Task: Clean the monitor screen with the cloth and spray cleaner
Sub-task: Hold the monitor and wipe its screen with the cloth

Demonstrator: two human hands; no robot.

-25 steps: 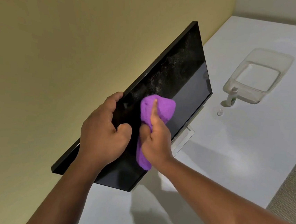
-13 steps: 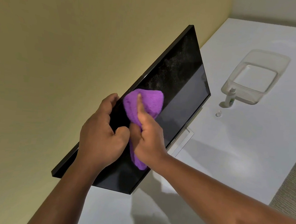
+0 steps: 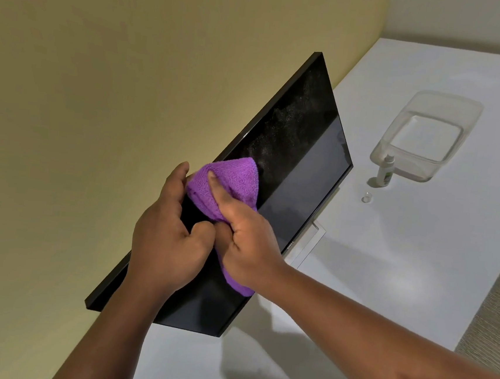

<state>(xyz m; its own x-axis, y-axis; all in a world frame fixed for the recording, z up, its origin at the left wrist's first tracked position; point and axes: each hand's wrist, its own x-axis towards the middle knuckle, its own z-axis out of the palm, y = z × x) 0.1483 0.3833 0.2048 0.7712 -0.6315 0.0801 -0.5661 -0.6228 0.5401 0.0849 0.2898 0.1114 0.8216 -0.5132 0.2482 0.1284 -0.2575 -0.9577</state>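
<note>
Black monitor (image 3: pixel 307 152) standing on white desk (image 3: pixel 417 281) by yellow wall, upper screen misted with fine droplets, left hand (image 3: pixel 168 236) gripping its top edge, right hand (image 3: pixel 246 244) fingers pressing bunched purple cloth (image 3: pixel 234 184) against screen, spray bottle (image 3: pixel 385 172) beside clear tub (image 3: pixel 469 118)

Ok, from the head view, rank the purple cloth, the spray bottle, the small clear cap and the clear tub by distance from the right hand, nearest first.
1. Purple cloth: gripped in the right hand, pressed on the monitor screen.
2. Small clear cap: on the table, right of the monitor.
3. Spray bottle: upright just beyond the cap; this gap is narrow.
4. Clear tub: behind the bottle, farthest.
</note>
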